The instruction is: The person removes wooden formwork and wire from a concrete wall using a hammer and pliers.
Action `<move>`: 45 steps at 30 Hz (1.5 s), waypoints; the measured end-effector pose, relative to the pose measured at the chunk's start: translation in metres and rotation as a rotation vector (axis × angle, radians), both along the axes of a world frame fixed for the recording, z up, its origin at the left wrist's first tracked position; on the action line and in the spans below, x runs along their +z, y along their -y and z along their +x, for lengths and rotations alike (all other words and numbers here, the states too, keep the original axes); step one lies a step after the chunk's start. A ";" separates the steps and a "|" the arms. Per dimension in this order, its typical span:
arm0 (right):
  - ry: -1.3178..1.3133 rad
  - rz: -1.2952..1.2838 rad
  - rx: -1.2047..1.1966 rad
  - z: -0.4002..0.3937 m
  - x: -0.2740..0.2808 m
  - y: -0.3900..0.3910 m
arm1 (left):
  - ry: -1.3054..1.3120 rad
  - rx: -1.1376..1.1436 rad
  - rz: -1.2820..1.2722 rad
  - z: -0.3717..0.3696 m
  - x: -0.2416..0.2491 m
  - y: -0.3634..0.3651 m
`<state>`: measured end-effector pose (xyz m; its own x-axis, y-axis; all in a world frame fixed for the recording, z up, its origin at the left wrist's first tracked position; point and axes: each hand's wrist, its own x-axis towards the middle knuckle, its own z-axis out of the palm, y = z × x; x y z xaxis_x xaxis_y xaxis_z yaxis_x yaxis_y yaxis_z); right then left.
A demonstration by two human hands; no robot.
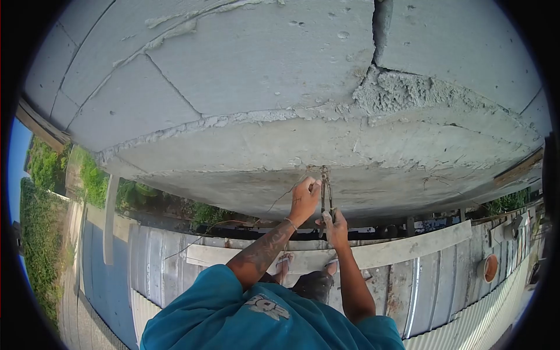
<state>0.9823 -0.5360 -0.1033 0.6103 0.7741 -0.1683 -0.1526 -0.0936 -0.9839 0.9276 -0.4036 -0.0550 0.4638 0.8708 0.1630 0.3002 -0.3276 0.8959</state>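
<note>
Pincers (pixel 328 189) stand nearly upright, with their jaws against the lower edge of the grey concrete band (pixel 245 146). My right hand (pixel 336 228) is closed around their handles. Just left of them, my left hand (pixel 304 200) is closed in a fist on a thin wire (pixel 279 199), which trails down and to the left. What lies inside the fist is hidden by the fingers. More thin wires (pixel 438 175) stick out of the concrete farther right.
Light block wall (pixel 262 58) rises above the band, with a dark vertical gap (pixel 381 29) and rough mortar (pixel 408 90). Below, sandalled feet (pixel 284 263) stand on a plank (pixel 402 249) over metal roofing (pixel 379 286). A clay-coloured pot (pixel 489 268) sits at right.
</note>
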 end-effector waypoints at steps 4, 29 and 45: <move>0.073 0.038 -0.021 -0.007 0.004 -0.004 | -0.071 -0.024 0.023 -0.002 -0.009 -0.008; 0.548 -0.421 -0.062 -0.022 0.047 -0.014 | 0.096 0.027 -0.509 0.012 -0.033 -0.002; -0.230 -0.344 -0.203 -0.019 -0.003 -0.022 | 0.432 -0.317 -1.417 0.032 -0.002 -0.012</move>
